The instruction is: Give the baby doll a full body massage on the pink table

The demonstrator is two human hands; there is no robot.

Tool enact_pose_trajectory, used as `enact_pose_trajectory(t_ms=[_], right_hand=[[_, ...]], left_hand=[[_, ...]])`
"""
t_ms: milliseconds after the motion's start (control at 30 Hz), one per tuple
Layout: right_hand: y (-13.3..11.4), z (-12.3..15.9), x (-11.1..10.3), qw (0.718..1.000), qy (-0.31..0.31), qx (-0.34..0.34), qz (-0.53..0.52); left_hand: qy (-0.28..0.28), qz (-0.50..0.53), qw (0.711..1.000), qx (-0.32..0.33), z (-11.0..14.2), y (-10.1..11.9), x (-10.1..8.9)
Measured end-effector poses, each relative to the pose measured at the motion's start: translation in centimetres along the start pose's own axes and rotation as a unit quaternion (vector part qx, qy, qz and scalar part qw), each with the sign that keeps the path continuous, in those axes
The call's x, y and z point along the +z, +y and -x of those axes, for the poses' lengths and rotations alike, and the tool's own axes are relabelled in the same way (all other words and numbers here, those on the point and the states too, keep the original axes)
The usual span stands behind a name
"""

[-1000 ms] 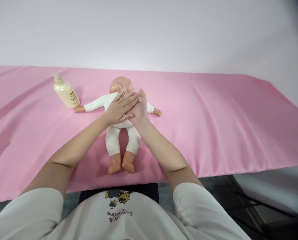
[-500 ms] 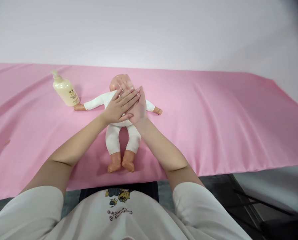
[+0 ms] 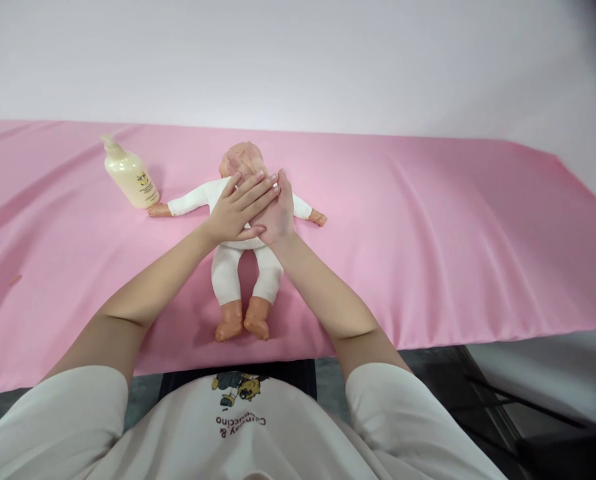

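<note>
A baby doll (image 3: 227, 277) in a white suit lies on its back on the pink cloth, arms spread and feet towards me. Over its chest, my left hand (image 3: 235, 210) rests flat across the upturned palm of my right hand (image 3: 279, 212), fingers stretched out on both. The hands cover much of the doll's torso and part of its head. Whether my right hand touches the doll I cannot tell. Beside the doll's arm on the left stands a pump bottle (image 3: 132, 179) of pale yellow liquid.
The pink cloth (image 3: 453, 240) covers the table and hangs over its front edge close to my body. A white wall (image 3: 298, 60) rises behind. A small thin brownish piece (image 3: 15, 280) lies at the far left. Dark metal legs (image 3: 523, 400) show below right.
The view has shifted slightly, so the doll and bottle sit a little higher in the picture. My hands keep nearly the same pose, palm against palm.
</note>
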State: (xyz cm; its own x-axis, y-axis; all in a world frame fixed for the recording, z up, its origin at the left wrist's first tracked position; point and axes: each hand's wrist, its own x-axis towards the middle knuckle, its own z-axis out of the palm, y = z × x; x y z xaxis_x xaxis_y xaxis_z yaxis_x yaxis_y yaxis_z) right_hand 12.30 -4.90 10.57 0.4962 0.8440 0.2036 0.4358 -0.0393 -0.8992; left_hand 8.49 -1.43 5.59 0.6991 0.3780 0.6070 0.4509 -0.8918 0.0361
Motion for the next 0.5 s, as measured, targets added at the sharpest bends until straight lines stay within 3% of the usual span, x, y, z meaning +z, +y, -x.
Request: enact_pose_trajectory(t_ms=[367, 500], right_hand=[[0.7, -0.5, 1.0, 0.998, 0.067, 0.017, -0.011], [0.6, -0.9, 1.3, 1.0, 0.001, 0.017, 0.006]], left_hand=[[0.007, -0.009, 1.0, -0.019, 0.2, 0.2, 0.5], [0.025, -0.029, 0.999, -0.024, 0.2, 0.1, 0.5]])
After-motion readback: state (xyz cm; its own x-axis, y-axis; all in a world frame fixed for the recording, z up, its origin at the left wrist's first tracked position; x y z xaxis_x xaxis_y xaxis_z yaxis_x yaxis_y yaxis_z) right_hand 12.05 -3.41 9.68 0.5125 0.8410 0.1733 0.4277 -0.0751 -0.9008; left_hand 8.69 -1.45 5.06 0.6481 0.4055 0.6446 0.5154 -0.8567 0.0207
